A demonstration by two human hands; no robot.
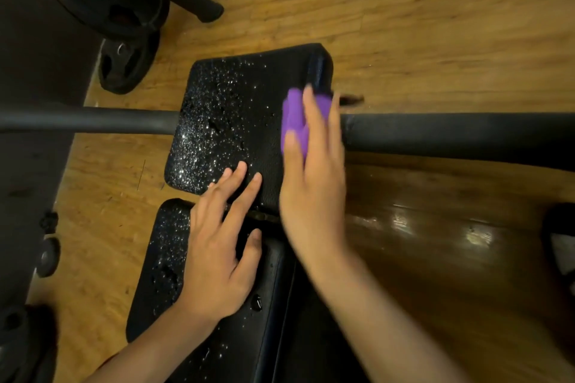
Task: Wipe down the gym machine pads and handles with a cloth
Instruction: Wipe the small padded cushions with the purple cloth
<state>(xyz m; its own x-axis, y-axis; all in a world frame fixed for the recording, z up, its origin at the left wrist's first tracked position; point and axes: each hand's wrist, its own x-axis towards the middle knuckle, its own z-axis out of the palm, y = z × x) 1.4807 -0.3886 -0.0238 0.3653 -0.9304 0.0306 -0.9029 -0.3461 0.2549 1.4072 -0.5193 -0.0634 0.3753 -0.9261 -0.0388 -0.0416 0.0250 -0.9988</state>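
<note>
Right hand (314,183), fingers straight, presses the purple cloth (294,115) flat at the right edge of the upper pad (230,109) (cloth mostly hidden under blurred fingers). Left hand (217,258), fingers spread, rests flat across that pad's near edge.

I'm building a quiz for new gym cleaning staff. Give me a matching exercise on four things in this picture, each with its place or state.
Things
1. purple cloth
2. far black padded cushion
3. left hand
4. small black weight plate

Places or states
A. upper left of the view
B. speckled with droplets
C. under the right hand
D. lying flat, fingers straight

Pairs: 1-C, 2-B, 3-D, 4-A
</note>
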